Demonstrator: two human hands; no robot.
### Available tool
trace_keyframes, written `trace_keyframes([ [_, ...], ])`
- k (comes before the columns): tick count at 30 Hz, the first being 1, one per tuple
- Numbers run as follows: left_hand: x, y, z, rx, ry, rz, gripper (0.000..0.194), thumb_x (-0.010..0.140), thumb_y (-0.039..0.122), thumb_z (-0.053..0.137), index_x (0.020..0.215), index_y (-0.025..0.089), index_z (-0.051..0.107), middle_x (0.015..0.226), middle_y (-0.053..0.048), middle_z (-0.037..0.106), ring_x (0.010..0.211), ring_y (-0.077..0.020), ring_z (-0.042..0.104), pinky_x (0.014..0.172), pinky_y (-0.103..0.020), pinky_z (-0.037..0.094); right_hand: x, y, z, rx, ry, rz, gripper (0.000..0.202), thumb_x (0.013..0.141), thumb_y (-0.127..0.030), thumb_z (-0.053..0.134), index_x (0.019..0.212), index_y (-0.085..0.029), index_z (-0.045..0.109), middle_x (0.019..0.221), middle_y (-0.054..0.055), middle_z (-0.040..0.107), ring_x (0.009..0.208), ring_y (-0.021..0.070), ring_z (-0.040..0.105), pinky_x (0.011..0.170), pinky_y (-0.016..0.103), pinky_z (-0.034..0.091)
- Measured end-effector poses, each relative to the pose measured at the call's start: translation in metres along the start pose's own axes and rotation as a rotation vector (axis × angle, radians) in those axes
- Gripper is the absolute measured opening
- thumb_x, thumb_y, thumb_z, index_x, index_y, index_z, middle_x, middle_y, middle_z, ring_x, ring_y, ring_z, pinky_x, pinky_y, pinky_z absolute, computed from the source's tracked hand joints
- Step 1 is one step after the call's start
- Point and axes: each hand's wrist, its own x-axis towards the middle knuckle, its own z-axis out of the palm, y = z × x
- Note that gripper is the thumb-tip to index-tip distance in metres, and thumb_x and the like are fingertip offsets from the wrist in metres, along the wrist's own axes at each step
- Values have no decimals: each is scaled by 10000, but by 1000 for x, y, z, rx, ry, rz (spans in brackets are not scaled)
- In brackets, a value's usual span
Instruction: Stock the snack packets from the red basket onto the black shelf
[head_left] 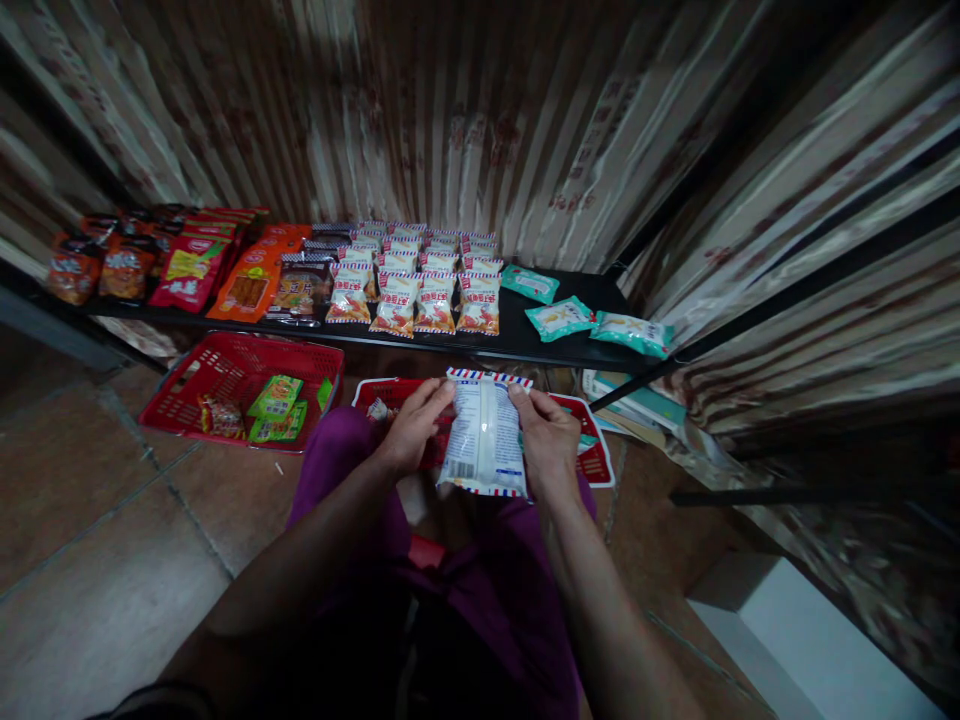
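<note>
A white snack bag [484, 440] with red and blue striped ends is held up above my knees, its printed back and barcode facing me. My left hand [415, 425] pinches its left edge, and my right hand [550, 440] grips its right edge near the top. Beyond it, several white and orange snack bags [435, 300] stand in rows on a low black shelf [517, 345]. Partly hidden behind the held bag and my hands is a red basket [600, 465] with a pale rim.
Brown, red and orange packets [251, 275] line the shelf's left part; teal packets [559, 318] lie on its right. A second red basket [180, 390] with green packets stands on the floor at left. A white box [802, 630] sits at lower right, below black shelf bars.
</note>
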Motion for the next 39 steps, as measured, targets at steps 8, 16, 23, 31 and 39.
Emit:
trace_keyframes([
  [8,-22,-23,-6,11,-149,-182,556,588,461,797,1007,137,625,905,-97,702,788,-220,666,670,-321,524,13,11,9,10,26,-71,341,644,-479,713,783,-168,709,675,-16,670,593,134,554,578,259,436],
  [16,-19,-24,-3,-62,-19,-143,529,596,479,784,974,138,640,898,-94,712,739,-216,667,637,-325,530,-7,12,5,-64,-31,-196,451,751,-457,631,1139,-227,615,1152,69,654,1018,204,609,900,366,466],
  [23,-14,-31,-5,-8,51,-68,495,615,463,765,972,144,643,829,-59,710,732,-210,654,729,-360,520,-25,17,-1,-490,-226,-538,336,856,-340,498,1159,-273,626,1346,39,536,1288,228,437,1085,451,317],
  [31,-12,-41,-13,328,100,85,315,706,362,687,942,158,641,832,-44,678,754,-186,609,700,-291,482,-23,33,1,-528,-322,-575,454,845,-201,414,1270,-286,549,1351,9,529,1293,188,436,1096,418,329],
  [39,-21,-36,-9,324,68,119,299,779,440,609,979,223,653,803,-28,679,741,-188,627,664,-273,504,-21,35,0,-361,-325,-361,429,875,-393,419,1260,-265,558,1349,12,534,1286,190,442,1111,399,285],
])
